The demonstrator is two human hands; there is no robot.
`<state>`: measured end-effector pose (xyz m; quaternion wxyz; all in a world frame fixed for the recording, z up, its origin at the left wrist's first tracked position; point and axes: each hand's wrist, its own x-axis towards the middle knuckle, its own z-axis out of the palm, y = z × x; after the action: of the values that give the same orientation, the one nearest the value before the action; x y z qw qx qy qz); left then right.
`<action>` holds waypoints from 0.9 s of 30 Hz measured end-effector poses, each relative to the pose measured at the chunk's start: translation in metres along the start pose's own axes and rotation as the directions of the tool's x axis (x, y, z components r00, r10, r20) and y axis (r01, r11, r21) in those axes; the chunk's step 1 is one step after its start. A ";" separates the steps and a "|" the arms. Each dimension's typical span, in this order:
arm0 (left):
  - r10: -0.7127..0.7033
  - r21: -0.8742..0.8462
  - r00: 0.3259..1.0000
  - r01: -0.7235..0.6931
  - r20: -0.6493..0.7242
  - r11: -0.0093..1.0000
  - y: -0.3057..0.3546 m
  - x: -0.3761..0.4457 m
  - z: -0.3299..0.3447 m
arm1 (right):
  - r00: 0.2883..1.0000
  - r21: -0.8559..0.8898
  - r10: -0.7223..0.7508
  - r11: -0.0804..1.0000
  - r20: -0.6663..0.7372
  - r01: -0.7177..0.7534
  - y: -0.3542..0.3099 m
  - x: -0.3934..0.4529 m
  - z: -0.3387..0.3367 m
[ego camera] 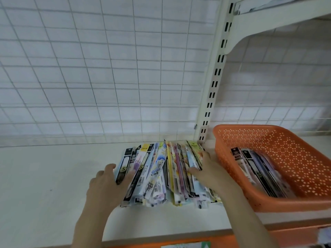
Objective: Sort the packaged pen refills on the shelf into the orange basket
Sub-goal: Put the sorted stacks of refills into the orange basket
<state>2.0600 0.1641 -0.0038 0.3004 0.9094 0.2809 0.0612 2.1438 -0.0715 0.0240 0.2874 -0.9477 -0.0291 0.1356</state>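
Observation:
A pile of packaged pen refills (161,174) lies fanned out on the white shelf (53,176), reaching back to the wire wall. My left hand (105,185) is at the pile's left edge; a black pack marked 5 (123,166) sits between its thumb and fingers. My right hand (209,171) lies on the pile's right side, fingers curled over the outer packs and thumb pressed on top of them. The orange basket (304,167) stands just right of the pile, and several refill packs (259,172) lie inside it.
A white wire grid (107,68) backs the shelf. A slotted upright post (213,83) rises between the pile and the basket, carrying an upper shelf bracket (268,20). An orange strip (179,243) runs along the shelf's front edge.

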 end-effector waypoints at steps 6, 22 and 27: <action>0.006 0.131 0.982 -0.031 0.187 0.991 0.031 0.006 0.002 | 0.997 -0.041 -0.023 0.999 -0.077 0.020 0.000 0.001 0.008; 0.012 -0.142 0.962 0.028 0.274 0.989 0.037 0.015 0.007 | 1.000 -0.055 0.017 0.998 0.007 -0.017 -0.004 0.002 -0.002; 0.001 0.017 0.961 -0.006 0.275 1.000 0.045 0.009 0.014 | 0.999 -0.099 0.039 0.994 -0.036 -0.043 -0.001 0.009 0.008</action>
<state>2.0930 0.1324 0.0099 0.3285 0.9122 0.2355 -0.0675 2.1502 -0.0657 0.0163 0.2373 -0.9634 -0.0115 0.1239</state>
